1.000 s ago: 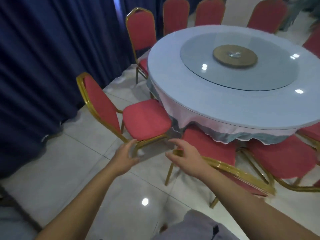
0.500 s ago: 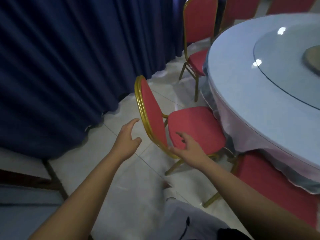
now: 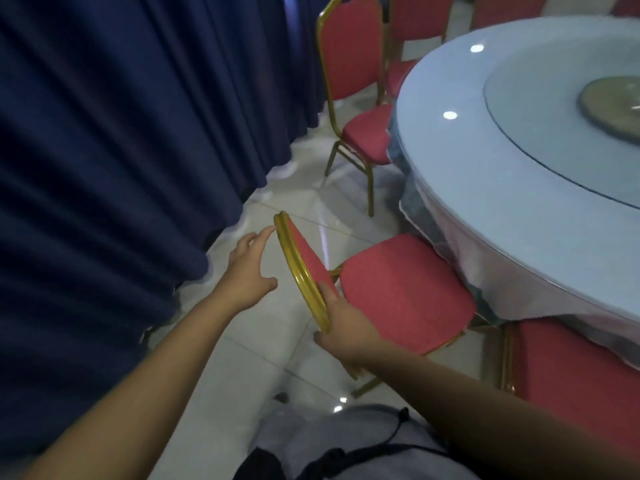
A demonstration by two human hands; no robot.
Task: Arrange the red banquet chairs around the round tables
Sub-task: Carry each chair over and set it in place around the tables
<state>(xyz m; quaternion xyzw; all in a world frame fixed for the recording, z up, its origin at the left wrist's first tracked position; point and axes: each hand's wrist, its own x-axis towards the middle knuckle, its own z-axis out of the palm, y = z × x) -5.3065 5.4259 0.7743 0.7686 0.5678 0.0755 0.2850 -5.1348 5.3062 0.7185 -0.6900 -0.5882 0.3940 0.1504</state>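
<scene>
A red banquet chair (image 3: 405, 289) with a gold frame stands in front of me, its seat against the skirt of the round table (image 3: 512, 188). My right hand (image 3: 343, 327) grips the near side of the chair's gold backrest frame. My left hand (image 3: 249, 268) hovers with fingers spread just left of the backrest, a fingertip at its top edge. Another red chair (image 3: 349, 64) stands further along the table at the back. A third red seat (image 3: 568, 379) shows at the lower right, partly under the tablecloth.
A dark blue curtain (image 3: 121, 150) hangs along the whole left side, close to the chairs. Pale glossy floor tiles (image 3: 249, 358) run between curtain and table. A glass turntable (image 3: 588, 109) lies on the tabletop. More red chair backs (image 3: 415, 15) stand at the far side.
The view swung left and nearer to the chair. My right hand went from reaching toward the backrest to gripping its frame, and my left hand rose to the backrest's top edge.
</scene>
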